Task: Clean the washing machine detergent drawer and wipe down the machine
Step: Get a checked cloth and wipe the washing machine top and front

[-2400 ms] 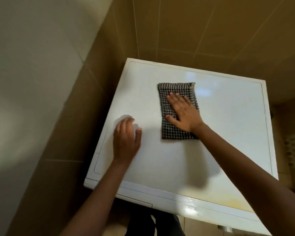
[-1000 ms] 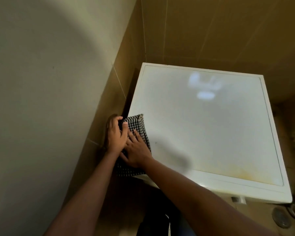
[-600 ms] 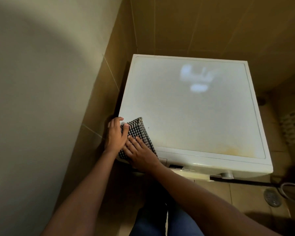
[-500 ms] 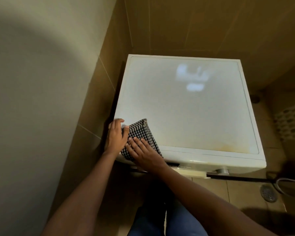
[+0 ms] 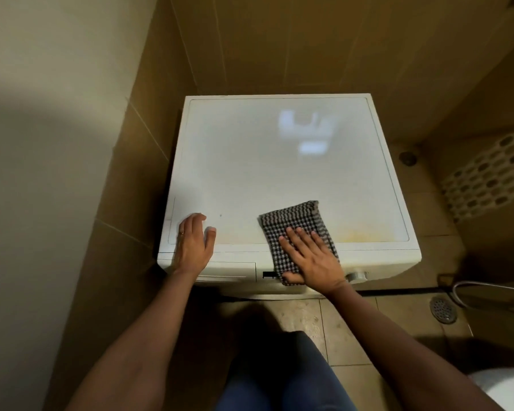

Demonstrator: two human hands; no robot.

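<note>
"Washing machine (image 5: 279,173): which step are you on?"

"Wiping its top, I'd say. The checked cloth (image 5: 294,223) lies over the machine's front edge, and my right hand (image 5: 312,262) presses it flat with straight fingers. My left hand (image 5: 193,247) rests open on the machine's front-left corner."

"Next?"

"Probably a firm sweep toward the yellowish stain (image 5: 359,232) at the machine's front right."

"And the detergent drawer (image 5: 226,269)?"

"Shut in the machine's front, just below my left hand. Its contents are hidden."

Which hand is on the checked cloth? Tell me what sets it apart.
The right hand, fingers flat on the checked cloth at the washing machine's front edge. The left hand rests on its bare top and wears a ring.
</note>
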